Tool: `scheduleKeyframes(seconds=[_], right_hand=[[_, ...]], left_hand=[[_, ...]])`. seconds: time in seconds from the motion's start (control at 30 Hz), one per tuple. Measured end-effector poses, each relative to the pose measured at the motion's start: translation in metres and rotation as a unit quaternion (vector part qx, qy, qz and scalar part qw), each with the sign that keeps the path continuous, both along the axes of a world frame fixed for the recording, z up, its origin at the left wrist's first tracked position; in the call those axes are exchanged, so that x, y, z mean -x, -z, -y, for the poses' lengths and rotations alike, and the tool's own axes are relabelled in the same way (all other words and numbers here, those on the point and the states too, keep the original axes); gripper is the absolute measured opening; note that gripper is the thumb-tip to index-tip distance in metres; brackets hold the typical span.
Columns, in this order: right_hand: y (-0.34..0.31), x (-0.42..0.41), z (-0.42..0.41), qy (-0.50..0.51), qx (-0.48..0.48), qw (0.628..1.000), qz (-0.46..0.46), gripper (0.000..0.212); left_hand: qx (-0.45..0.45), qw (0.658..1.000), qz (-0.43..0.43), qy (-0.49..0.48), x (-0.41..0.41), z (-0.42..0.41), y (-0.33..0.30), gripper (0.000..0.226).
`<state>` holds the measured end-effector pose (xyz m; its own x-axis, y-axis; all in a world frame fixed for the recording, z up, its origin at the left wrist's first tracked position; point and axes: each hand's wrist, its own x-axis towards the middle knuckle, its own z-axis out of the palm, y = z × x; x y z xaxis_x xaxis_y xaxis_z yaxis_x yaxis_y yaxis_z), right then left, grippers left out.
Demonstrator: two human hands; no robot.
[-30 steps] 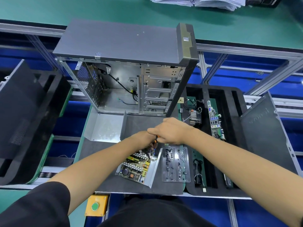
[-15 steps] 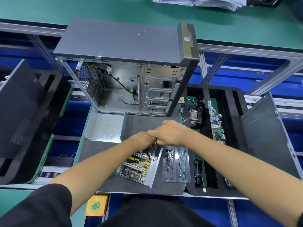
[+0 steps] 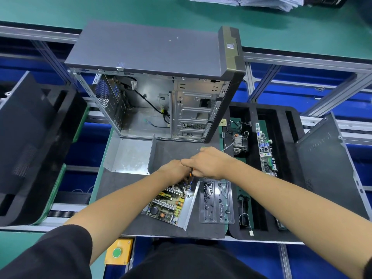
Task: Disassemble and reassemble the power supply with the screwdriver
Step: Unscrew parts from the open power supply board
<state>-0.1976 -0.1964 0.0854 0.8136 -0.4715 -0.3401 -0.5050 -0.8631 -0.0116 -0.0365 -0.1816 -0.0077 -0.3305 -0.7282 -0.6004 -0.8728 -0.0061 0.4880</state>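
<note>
- On the dark mat [image 3: 161, 156], before the computer case [image 3: 157, 81]: opened power supply [image 3: 171, 204], circuit board exposed.
- Right hand [image 3: 211, 163], above its far end: curled round screwdriver [image 3: 190, 174].
- Left hand [image 3: 175, 171], alongside: fingers hidden, grip apparently unreadable.
- Metal cover [image 3: 130, 156]: left of the hands.

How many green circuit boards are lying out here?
2. One sits in the open power supply under the hands, on the grey mat. The other board stands on edge in a slot of the black tray at right. Others may be hidden.
</note>
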Motion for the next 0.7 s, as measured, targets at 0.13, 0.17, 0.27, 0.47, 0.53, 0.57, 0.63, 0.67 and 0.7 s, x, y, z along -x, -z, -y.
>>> scheduleKeyframes(seconds=[0.13, 0.17, 0.27, 0.47, 0.53, 0.57, 0.63, 0.67, 0.7], right_hand=[[0.002, 0.0, 0.001, -0.01, 0.013, 1.0, 0.005, 0.011], [0.003, 0.0, 0.002, -0.016, 0.019, 1.0, 0.006, 0.01], [0.008, 0.0, 0.004, -0.031, 0.044, 0.999, 0.002, 0.014], [0.01, 0.002, 0.009, -0.034, 0.044, 0.998, 0.017, 0.013], [0.01, 0.002, 0.009, -0.031, 0.039, 0.999, 0.018, 0.017], [0.011, 0.003, 0.01, -0.029, 0.037, 0.999, 0.017, 0.02], [0.012, 0.004, 0.011, -0.025, 0.039, 0.999, 0.019, 0.022], [0.012, 0.004, 0.011, -0.025, 0.041, 0.999, 0.02, 0.022], [0.013, 0.005, 0.011, -0.025, 0.044, 0.998, 0.023, 0.021]], left_hand=[[-0.011, 1.0, 0.0, 0.018, -0.002, 0.004, 0.004, 0.02], [0.004, 0.999, -0.007, 0.035, -0.003, 0.002, 0.004, 0.022], [-0.03, 0.998, -0.01, 0.046, -0.001, 0.005, 0.001, 0.028], [-0.09, 0.995, -0.03, 0.024, -0.003, 0.008, -0.002, 0.033], [-0.107, 0.993, -0.056, -0.013, -0.005, 0.008, -0.003, 0.041], [-0.113, 0.991, -0.067, -0.03, -0.005, 0.008, -0.001, 0.043], [-0.126, 0.987, -0.082, -0.06, -0.005, 0.008, 0.002, 0.041], [-0.129, 0.985, -0.086, -0.071, -0.005, 0.008, 0.002, 0.041], [-0.132, 0.984, -0.087, -0.077, -0.004, 0.008, 0.002, 0.042]])
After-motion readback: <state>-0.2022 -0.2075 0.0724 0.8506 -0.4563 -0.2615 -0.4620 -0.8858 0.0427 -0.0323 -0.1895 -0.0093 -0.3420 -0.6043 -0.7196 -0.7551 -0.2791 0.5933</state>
